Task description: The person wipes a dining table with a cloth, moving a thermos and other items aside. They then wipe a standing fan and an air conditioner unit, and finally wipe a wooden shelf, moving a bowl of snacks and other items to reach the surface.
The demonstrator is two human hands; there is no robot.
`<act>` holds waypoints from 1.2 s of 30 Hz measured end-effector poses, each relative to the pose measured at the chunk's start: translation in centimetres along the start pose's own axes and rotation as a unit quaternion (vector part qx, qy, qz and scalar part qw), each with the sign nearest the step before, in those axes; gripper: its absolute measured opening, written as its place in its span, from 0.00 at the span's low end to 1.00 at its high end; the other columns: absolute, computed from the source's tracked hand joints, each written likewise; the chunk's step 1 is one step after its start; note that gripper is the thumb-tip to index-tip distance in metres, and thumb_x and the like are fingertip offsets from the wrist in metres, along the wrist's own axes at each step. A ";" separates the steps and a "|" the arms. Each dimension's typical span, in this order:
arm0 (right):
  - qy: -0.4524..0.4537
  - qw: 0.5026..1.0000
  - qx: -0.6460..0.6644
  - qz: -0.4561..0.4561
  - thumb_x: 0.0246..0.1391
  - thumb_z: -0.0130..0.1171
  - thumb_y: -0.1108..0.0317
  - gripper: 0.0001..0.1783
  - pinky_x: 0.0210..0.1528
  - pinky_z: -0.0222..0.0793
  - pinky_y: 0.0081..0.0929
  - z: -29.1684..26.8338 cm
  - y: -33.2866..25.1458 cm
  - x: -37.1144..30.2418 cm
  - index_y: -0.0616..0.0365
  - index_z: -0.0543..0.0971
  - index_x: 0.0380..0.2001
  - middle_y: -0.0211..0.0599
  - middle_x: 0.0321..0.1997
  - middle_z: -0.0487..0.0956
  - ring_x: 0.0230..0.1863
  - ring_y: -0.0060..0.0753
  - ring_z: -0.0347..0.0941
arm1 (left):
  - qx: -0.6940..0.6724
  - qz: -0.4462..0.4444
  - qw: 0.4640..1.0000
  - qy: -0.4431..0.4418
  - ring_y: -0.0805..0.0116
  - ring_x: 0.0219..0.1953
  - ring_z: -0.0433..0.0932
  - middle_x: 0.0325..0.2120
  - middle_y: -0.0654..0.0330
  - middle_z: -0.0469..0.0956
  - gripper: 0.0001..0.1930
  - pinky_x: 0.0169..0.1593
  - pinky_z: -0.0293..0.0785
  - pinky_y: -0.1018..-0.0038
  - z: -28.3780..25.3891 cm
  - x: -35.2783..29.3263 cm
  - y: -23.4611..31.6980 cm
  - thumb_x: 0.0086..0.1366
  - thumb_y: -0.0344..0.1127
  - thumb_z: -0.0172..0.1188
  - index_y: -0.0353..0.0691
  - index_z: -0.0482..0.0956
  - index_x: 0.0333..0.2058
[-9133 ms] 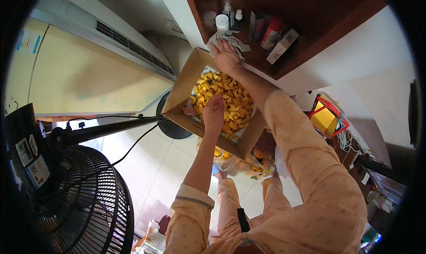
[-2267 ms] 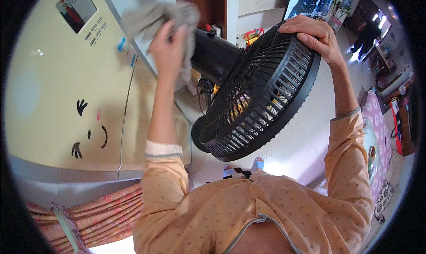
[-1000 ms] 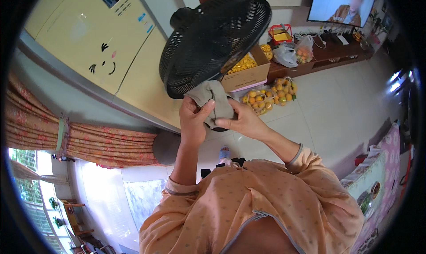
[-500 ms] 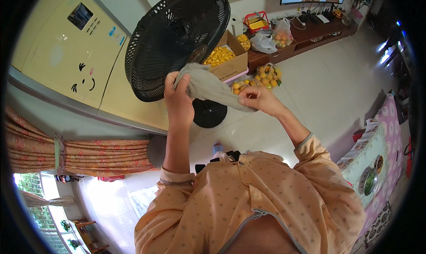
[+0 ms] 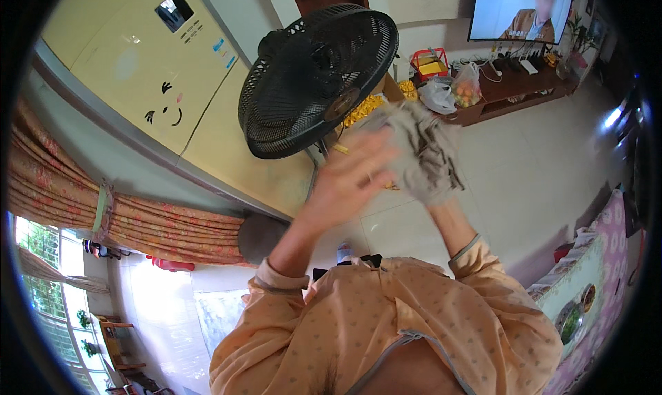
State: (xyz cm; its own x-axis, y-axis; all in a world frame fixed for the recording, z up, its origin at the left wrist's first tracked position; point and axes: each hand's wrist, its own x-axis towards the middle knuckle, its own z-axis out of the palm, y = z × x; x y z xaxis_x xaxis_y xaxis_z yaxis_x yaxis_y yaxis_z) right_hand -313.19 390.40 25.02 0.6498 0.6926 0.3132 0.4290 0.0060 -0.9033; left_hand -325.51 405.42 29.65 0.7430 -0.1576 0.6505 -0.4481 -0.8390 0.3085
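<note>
A crumpled grey cloth (image 5: 431,150) is in the air in front of me, its folds blurred by motion. It covers my right hand (image 5: 441,200), so only the wrist shows below it and the fingers are hidden; the cloth hangs on this hand. Just left of the cloth is my left hand (image 5: 355,167), smeared by movement, with its fingers apart and nothing seen in them. A black pedestal fan (image 5: 314,77) with a mesh guard stands beyond my left hand, its head tilted.
A pale yellow fridge (image 5: 145,77) is at the left, above a patterned curtain (image 5: 165,236). Behind the cloth, a box of gold-wrapped pieces (image 5: 365,111) partly shows. A low brown cabinet (image 5: 510,91) holds bags and a red basket (image 5: 429,62). A covered table (image 5: 572,284) stands at the right.
Both hands held the stretched cloth before; my left hand has let go. The cloth has moved right and bunched over my right hand. The view has shifted, so the fan appears farther right.
</note>
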 end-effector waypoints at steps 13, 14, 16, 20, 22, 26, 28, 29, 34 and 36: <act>0.209 0.810 -0.337 -0.432 0.41 0.57 0.60 0.19 0.43 0.65 0.40 8.1 -5.9 18.1 0.52 0.76 0.40 0.38 0.38 0.76 0.39 0.44 0.72 | 0.106 0.011 0.992 0.061 0.55 0.55 0.64 0.52 0.52 0.67 0.33 0.56 0.58 0.59 -9.1 3.1 -14.1 0.47 0.41 0.66 0.38 0.67 0.52; 0.213 0.811 -0.321 -0.441 0.41 0.56 0.62 0.15 0.38 0.67 0.39 7.6 -5.3 19.0 0.55 0.76 0.35 0.41 0.32 0.76 0.33 0.45 0.73 | 0.223 -0.023 0.971 0.088 0.56 0.54 0.65 0.51 0.52 0.68 0.33 0.54 0.59 0.60 -8.5 3.2 -14.5 0.44 0.41 0.67 0.41 0.68 0.51; 0.307 0.804 -0.283 -0.423 0.41 0.55 0.62 0.15 0.36 0.68 0.39 5.6 -3.3 21.7 0.57 0.75 0.33 0.44 0.29 0.76 0.33 0.46 0.73 | 0.283 -0.067 0.954 0.078 0.55 0.52 0.65 0.50 0.53 0.67 0.33 0.52 0.61 0.60 -8.2 3.7 -14.7 0.44 0.42 0.67 0.42 0.69 0.51; 0.406 0.839 -0.245 -0.268 0.41 0.54 0.66 0.13 0.36 0.68 0.38 -1.8 4.2 26.7 0.61 0.75 0.31 0.49 0.29 0.76 0.34 0.51 0.72 | 0.287 -0.090 0.951 0.076 0.51 0.48 0.66 0.45 0.51 0.66 0.39 0.46 0.64 0.58 -8.5 4.4 -13.4 0.43 0.45 0.69 0.44 0.65 0.56; 0.424 0.819 -0.286 -0.261 0.43 0.54 0.67 0.13 0.37 0.69 0.35 -3.9 8.7 28.0 0.62 0.76 0.33 0.48 0.30 0.77 0.35 0.49 0.73 | 0.292 -0.063 0.950 0.089 0.51 0.46 0.66 0.43 0.49 0.67 0.39 0.43 0.66 0.59 -8.5 4.6 -12.9 0.43 0.45 0.69 0.46 0.65 0.56; 0.438 0.828 0.242 -0.254 0.51 0.53 0.66 0.12 0.37 0.68 0.27 -3.9 15.1 29.4 0.61 0.77 0.36 0.36 0.31 0.78 0.34 0.30 0.73 | 0.277 -0.062 0.955 0.091 0.52 0.46 0.66 0.44 0.51 0.66 0.39 0.43 0.65 0.59 -8.0 5.2 -13.1 0.43 0.44 0.69 0.49 0.66 0.56; 0.387 0.807 0.417 -0.161 0.51 0.53 0.67 0.13 0.39 0.68 0.25 -3.3 17.0 28.2 0.62 0.75 0.39 0.33 0.34 0.77 0.35 0.29 0.72 | 0.263 -0.080 0.958 0.087 0.54 0.47 0.64 0.45 0.53 0.64 0.40 0.44 0.63 0.59 -7.8 5.4 -13.6 0.41 0.44 0.70 0.53 0.65 0.56; 0.437 0.867 0.188 -0.147 0.51 0.54 0.67 0.14 0.39 0.68 0.26 -2.9 17.5 27.4 0.63 0.74 0.40 0.34 0.35 0.77 0.35 0.31 0.72 | 0.262 -0.070 0.958 0.092 0.54 0.47 0.64 0.45 0.53 0.64 0.40 0.44 0.63 0.59 -7.7 5.5 -13.8 0.41 0.44 0.70 0.53 0.65 0.56; 0.483 0.874 -0.002 -0.058 0.53 0.50 0.67 0.13 0.37 0.68 0.33 3.9 14.9 22.8 0.68 0.74 0.36 0.48 0.36 0.76 0.37 0.42 0.72 | 0.267 -0.077 0.956 0.095 0.53 0.47 0.64 0.46 0.53 0.64 0.40 0.43 0.63 0.59 -7.8 5.9 -14.5 0.42 0.45 0.69 0.54 0.65 0.57; 0.368 0.869 0.313 -0.104 0.52 0.45 0.69 0.16 0.48 0.62 0.38 8.7 12.1 19.8 0.70 0.73 0.39 0.57 0.45 0.71 0.47 0.56 0.66 | 0.289 -0.083 0.948 0.103 0.52 0.47 0.65 0.44 0.52 0.66 0.39 0.42 0.66 0.59 -7.7 6.2 -14.8 0.43 0.45 0.69 0.51 0.66 0.56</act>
State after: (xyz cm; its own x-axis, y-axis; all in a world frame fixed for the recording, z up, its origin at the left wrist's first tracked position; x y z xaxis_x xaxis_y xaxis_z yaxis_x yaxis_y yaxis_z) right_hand -300.60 410.44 17.71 0.9232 -0.0173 0.3838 0.3089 0.6276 -0.7146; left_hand -318.11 420.89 34.41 0.6403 0.0563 0.7661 0.0577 -0.9980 0.0251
